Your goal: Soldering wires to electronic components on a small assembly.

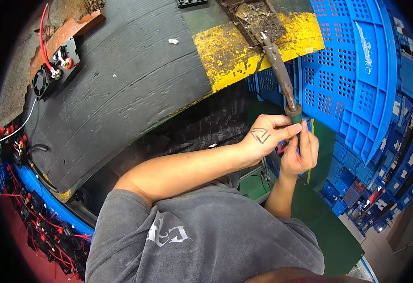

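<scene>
A soldering iron (278,67) with a long brown, worn metal barrel and a green handle points away from me. Its pale tip is at the edge of a rusty metal tray (238,21) full of grey-brown residue. Drawn marks show on the back of my left hand (267,136), whose thumb and fingers are closed on the green handle. From the right, my right hand (301,153) also closes its fingers at the handle, just below the collar. Part of the handle is hidden behind the fingers of both hands.
A dark mat (126,70) covers the bench, with a worn yellow plate (220,54) at its right corner. At the left stands a small fan (40,82) with red wires. A blue perforated crate (324,75) is close on the right. Several wired parts (41,231) lie lower left.
</scene>
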A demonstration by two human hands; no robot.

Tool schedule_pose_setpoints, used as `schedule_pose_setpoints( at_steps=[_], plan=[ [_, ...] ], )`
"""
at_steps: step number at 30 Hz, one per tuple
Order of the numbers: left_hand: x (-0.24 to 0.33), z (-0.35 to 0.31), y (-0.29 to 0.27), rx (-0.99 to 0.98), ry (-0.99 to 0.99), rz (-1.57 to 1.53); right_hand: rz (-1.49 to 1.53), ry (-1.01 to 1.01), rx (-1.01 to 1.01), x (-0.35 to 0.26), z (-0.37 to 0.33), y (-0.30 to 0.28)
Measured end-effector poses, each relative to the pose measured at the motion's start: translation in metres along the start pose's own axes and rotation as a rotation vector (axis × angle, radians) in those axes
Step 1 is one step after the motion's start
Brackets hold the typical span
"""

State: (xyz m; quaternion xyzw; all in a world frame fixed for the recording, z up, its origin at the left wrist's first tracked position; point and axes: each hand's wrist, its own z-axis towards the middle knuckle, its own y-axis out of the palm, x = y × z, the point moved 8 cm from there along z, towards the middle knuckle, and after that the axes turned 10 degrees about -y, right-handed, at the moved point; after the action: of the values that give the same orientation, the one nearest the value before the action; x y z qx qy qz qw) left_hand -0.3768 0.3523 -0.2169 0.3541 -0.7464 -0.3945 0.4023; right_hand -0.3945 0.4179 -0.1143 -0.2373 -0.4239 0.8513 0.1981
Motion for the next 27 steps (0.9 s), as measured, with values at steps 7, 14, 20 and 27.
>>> schedule_pose_setpoints(
  at_steps=[7, 14, 20, 27],
  plan=[
    [-0.003, 0.002, 0.008, -0.096, 0.038, -0.048, -0.106, -0.059, -0.010, -0.007, 0.001, -0.007],
    [-0.006, 0.000, 0.014, -0.190, 0.007, -0.101, -0.190, -0.108, -0.015, -0.015, 0.000, -0.015],
    [-0.010, -0.001, 0.017, -0.183, 0.005, -0.106, -0.208, -0.105, -0.019, -0.014, -0.006, -0.018],
    [-0.008, -0.004, 0.011, -0.088, -0.016, -0.034, -0.014, 0.052, -0.001, -0.009, -0.006, -0.013]
  ],
)
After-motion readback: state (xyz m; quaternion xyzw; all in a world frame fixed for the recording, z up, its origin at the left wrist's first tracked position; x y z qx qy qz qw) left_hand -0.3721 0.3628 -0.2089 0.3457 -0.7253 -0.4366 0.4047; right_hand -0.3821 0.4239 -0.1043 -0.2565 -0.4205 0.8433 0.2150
